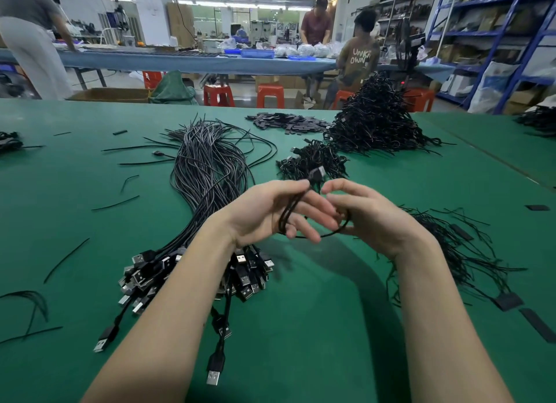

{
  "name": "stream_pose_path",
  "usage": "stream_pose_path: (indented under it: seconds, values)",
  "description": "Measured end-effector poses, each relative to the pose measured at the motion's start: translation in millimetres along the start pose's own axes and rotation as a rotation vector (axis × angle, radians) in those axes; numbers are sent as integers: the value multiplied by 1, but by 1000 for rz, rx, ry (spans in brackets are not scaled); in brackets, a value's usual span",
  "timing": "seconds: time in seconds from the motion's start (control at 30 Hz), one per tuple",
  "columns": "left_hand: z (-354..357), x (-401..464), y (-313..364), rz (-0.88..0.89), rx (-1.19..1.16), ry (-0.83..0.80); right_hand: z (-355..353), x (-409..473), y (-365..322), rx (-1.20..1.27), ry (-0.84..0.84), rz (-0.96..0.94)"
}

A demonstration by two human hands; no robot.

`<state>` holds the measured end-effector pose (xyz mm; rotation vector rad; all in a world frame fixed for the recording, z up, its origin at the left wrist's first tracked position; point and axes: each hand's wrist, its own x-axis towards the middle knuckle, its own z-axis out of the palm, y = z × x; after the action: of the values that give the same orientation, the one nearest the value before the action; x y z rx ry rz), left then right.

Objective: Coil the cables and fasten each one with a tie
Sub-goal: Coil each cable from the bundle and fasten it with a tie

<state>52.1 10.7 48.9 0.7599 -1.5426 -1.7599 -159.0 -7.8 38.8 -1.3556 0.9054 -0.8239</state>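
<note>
Cable [304,202], thin and black, loops between both hands: left hand [264,213] pinches it, right hand [370,219] curls around it.

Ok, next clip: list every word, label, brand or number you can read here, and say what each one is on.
"UNKN OWN", white letters in two lines on the back of the brown shirt of the person seated at the far table.
Boxes on the blue shelving: any labels are too small and blurred to read.
USB plugs, the cable in the hands, and the green table: no readable text.

Right hand's [370,219] fingertips hidden
</note>
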Motion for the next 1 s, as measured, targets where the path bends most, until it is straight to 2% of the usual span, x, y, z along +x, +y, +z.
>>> stream_pose_path:
  seconds: [0.1, 0.2, 0.23, 0.3, 0.4, 0.47, 0.5, 0.57, 0.63, 0.87, 0.93, 1.0]
  values:
    - [1, 10, -3, -60, 451, 190, 12, 6, -14, -192, 244, -117]
    - [-1, 19, -11, 80, 545, 469, 31, 10, -23, -148, 270, -221]
    - [-1, 21, -13, 133, 488, 531, 35, 10, -25, -118, 208, -230]
    - [0, 23, -14, 219, 195, 579, 38, 6, -24, -56, -30, -194]
    - [2, 21, -9, 282, -362, 427, 35, 0, -12, 80, -387, -8]
    - [0, 15, -5, 320, -567, 304, 29, -5, 2, 141, -495, 131]
    - [-1, 12, -3, 325, -607, 262, 25, -6, 8, 154, -497, 176]
    - [-3, 7, 1, 298, -590, 212, 17, -7, 16, 133, -399, 191]
    - [-2, 3, 1, 247, -478, 175, 9, -4, 17, 43, -219, 155]
    - [-1, 4, -5, -79, 209, 49, 13, 5, 0, -715, 245, -124]
    - [-2, 8, -6, -152, 395, 80, 16, 9, -2, -769, 337, -159]
    - [-2, 12, -9, -194, 495, 139, 21, 13, -2, -667, 387, -159]
